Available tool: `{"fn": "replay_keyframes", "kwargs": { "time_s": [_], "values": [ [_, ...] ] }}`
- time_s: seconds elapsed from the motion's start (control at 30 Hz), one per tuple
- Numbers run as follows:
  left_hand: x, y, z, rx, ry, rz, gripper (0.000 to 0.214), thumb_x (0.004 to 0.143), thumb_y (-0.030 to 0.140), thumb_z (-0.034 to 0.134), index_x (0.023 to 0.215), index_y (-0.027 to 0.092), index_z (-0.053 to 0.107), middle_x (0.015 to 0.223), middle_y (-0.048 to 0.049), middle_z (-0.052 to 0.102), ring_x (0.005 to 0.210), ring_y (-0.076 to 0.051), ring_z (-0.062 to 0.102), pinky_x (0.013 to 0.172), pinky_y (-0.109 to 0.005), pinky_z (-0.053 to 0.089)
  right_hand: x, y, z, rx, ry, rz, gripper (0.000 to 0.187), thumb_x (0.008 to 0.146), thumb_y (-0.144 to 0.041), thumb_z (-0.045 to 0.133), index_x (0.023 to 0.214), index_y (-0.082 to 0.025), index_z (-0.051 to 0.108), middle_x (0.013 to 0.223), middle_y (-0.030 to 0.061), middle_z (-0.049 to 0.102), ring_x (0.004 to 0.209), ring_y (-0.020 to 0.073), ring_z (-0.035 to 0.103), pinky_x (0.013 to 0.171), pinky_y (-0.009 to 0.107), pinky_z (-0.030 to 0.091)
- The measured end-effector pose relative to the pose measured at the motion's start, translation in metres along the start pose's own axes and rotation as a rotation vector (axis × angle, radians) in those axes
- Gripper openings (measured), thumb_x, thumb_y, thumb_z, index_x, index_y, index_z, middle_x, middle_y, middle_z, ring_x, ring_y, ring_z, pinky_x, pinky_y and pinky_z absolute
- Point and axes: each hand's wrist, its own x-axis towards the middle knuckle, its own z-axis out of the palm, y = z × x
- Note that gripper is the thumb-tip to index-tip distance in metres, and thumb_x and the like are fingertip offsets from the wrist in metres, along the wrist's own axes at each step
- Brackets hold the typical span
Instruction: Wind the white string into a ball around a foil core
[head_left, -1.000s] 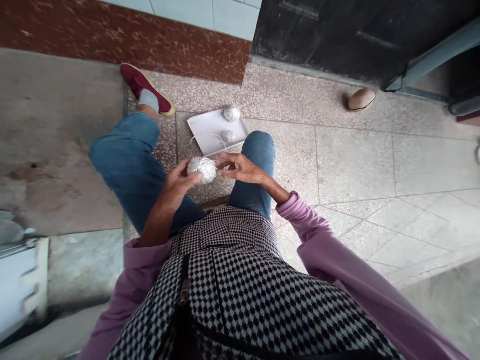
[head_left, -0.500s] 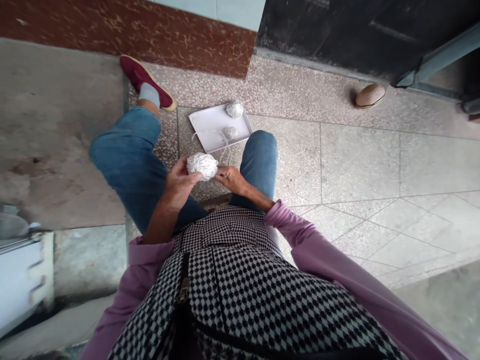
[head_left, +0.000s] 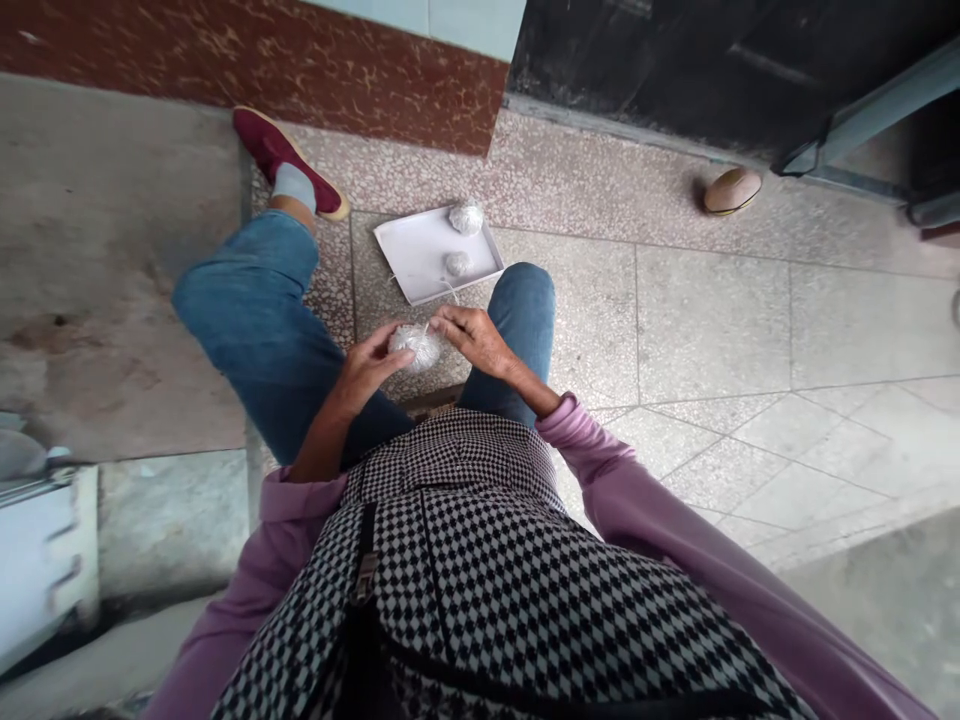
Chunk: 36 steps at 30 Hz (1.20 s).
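Note:
Between my knees, my left hand (head_left: 373,366) is closed round the left side of a white ball of yarn (head_left: 421,350), thumb on its near face. My right hand (head_left: 474,341) is at the ball's upper right, thumb and fingertips pinching a white yarn strand (head_left: 451,291). That strand runs up toward a shallow white tray (head_left: 416,246) on the floor. Two smaller-looking white balls of yarn lie in the tray: one at the back right (head_left: 466,217), the other nearer the front (head_left: 458,263).
Tiled floor (head_left: 697,330) spreads to the right, with a rounded tan object (head_left: 733,190) near a dark panel (head_left: 637,80). A red-brown wall base (head_left: 300,75) runs behind the tray. My maroon shoe (head_left: 281,160) is left of the tray. A white box-like object (head_left: 45,560) stands at lower left.
My right hand has risen from the ball's right side to its upper right. The held ball has turned and shifted slightly right and down; the loose strand has moved.

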Motion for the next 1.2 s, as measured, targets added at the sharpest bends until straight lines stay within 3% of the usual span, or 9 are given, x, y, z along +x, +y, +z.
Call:
{"fn": "replay_keyframes", "kwargs": {
  "time_s": [0.17,0.33,0.47,0.63,0.73,0.87,0.97,1.07,1.2],
  "values": [
    [-0.009,0.010,0.007,-0.181,-0.092,-0.036,0.068,0.069,0.071,0.118,0.112,0.023,0.095,0.115,-0.0186,0.093,0.133,-0.052,0.090,0.117,-0.063,0.078,0.013,0.020,0.011,0.075,0.043,0.050,0.076,0.128,-0.084,0.072,0.082,-0.026,0.058,0.076,-0.0046,0.048,0.087,0.0166,0.051,0.085,0.033,0.045],
    [-0.011,0.012,0.009,-0.380,0.007,-0.011,0.071,0.061,0.073,0.118,0.107,0.025,0.092,0.111,-0.0185,0.093,0.137,-0.055,0.091,0.114,-0.071,0.080,-0.005,0.031,0.047,0.136,0.022,0.126,0.073,0.130,-0.077,0.076,0.083,-0.026,0.053,0.079,-0.0033,0.048,0.085,0.0193,0.051,0.077,0.031,0.042],
    [-0.008,0.007,0.008,-0.398,0.058,-0.014,0.070,0.065,0.077,0.114,0.106,0.027,0.089,0.113,-0.0192,0.093,0.144,-0.056,0.087,0.117,-0.075,0.078,-0.014,0.029,0.062,0.183,-0.013,0.189,0.071,0.135,-0.071,0.074,0.084,-0.026,0.053,0.078,-0.0030,0.050,0.080,0.0185,0.048,0.073,0.030,0.037],
    [-0.005,0.005,0.004,-0.389,0.069,-0.030,0.072,0.070,0.077,0.106,0.121,0.030,0.086,0.122,-0.0156,0.092,0.154,-0.053,0.080,0.126,-0.075,0.073,-0.010,0.023,0.058,0.210,-0.040,0.180,0.069,0.133,-0.073,0.079,0.089,-0.026,0.057,0.075,-0.0046,0.052,0.077,0.0178,0.049,0.076,0.030,0.042],
    [-0.008,0.007,-0.003,-0.408,0.116,-0.033,0.074,0.078,0.082,0.098,0.128,0.029,0.082,0.137,-0.0119,0.093,0.165,-0.050,0.072,0.130,-0.071,0.071,-0.010,0.019,0.053,0.253,-0.021,0.179,0.057,0.135,-0.072,0.074,0.103,-0.026,0.063,0.076,-0.0054,0.052,0.076,0.0203,0.054,0.078,0.033,0.050],
    [-0.017,0.012,-0.010,-0.416,0.142,0.007,0.076,0.089,0.085,0.090,0.136,0.026,0.080,0.152,-0.0162,0.089,0.175,-0.050,0.063,0.131,-0.068,0.070,-0.013,0.015,0.046,0.215,0.010,0.144,0.062,0.133,-0.083,0.070,0.109,-0.026,0.066,0.081,-0.0037,0.054,0.080,0.0211,0.059,0.082,0.036,0.055],
    [-0.021,0.021,-0.006,-0.409,0.174,0.027,0.078,0.089,0.088,0.088,0.140,0.029,0.082,0.154,-0.0161,0.089,0.175,-0.049,0.065,0.131,-0.068,0.071,-0.015,0.012,0.042,0.205,-0.051,0.083,0.079,0.128,-0.099,0.062,0.101,-0.025,0.066,0.079,-0.0041,0.051,0.079,0.0168,0.057,0.079,0.036,0.050],
    [-0.023,0.033,0.002,-0.341,0.202,0.041,0.081,0.086,0.095,0.084,0.143,0.037,0.085,0.153,-0.0146,0.090,0.170,-0.049,0.072,0.132,-0.072,0.071,-0.015,0.011,0.042,0.335,-0.141,0.099,0.086,0.121,-0.110,0.062,0.103,-0.026,0.065,0.071,-0.0076,0.043,0.068,0.0141,0.046,0.067,0.033,0.040],
    [-0.025,0.046,0.004,-0.269,0.196,0.081,0.085,0.087,0.101,0.078,0.149,0.044,0.085,0.152,-0.0122,0.091,0.165,-0.049,0.076,0.134,-0.075,0.071,-0.014,0.006,0.045,0.504,-0.195,0.193,0.080,0.124,-0.104,0.069,0.110,-0.026,0.061,0.067,-0.0117,0.037,0.060,0.0128,0.029,0.056,0.028,0.027]
  ]
}}
